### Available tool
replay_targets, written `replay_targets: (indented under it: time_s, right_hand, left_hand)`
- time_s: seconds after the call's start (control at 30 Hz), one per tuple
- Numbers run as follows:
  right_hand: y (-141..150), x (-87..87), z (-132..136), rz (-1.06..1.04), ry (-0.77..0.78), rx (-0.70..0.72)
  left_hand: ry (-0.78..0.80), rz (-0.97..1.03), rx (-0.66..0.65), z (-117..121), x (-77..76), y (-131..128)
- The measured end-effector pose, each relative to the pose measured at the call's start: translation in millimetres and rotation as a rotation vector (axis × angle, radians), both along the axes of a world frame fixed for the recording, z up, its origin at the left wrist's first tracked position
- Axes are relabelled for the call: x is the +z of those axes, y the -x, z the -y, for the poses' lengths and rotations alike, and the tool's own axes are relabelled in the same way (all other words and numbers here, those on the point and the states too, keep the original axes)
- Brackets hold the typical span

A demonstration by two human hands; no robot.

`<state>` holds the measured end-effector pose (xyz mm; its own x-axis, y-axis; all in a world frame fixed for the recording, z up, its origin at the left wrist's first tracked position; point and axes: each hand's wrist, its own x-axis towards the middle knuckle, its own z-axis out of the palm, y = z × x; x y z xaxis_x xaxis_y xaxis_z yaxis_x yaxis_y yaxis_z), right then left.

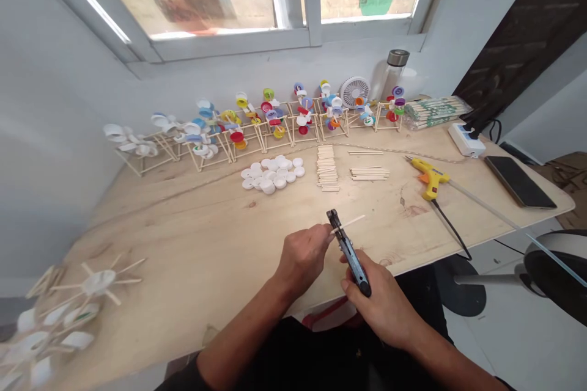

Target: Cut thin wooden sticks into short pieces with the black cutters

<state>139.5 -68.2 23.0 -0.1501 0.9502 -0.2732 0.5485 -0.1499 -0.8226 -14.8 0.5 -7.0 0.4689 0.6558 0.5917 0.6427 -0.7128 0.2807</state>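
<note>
Near the front edge of the table, my left hand (304,256) pinches one end of a thin wooden stick (354,220). My right hand (380,302) is wrapped round the handles of a pair of pliers (351,256). The pliers' jaws point away from me and cross the stick close to my left fingers; whether they bite into it I cannot tell. Beyond my hands lie a stack of short sticks (327,168), a bundle of longer sticks (369,173) and a pile of white bottle caps (270,174).
A yellow glue gun (430,178) with its cable lies on the right, near a phone (520,181) and a power strip (466,139). Stick frames with coloured cap wheels (279,122) line the back. A spoked stick wheel (99,282) lies at left. A cord (192,189) crosses the table.
</note>
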Motion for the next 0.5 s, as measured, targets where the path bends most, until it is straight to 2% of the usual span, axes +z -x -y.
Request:
replay_targets:
  time_s: [0.27, 0.5]
  right_hand:
    - [-7, -4.2, 11, 0.165, -0.192, 0.042]
    - [-10, -6.7, 11, 0.226, -0.288, 0.072]
  left_hand:
    - [0.676, 0.240, -0.135, 17, 29.4, 2]
    - [0.973, 0.428, -0.248, 14, 38.7, 7]
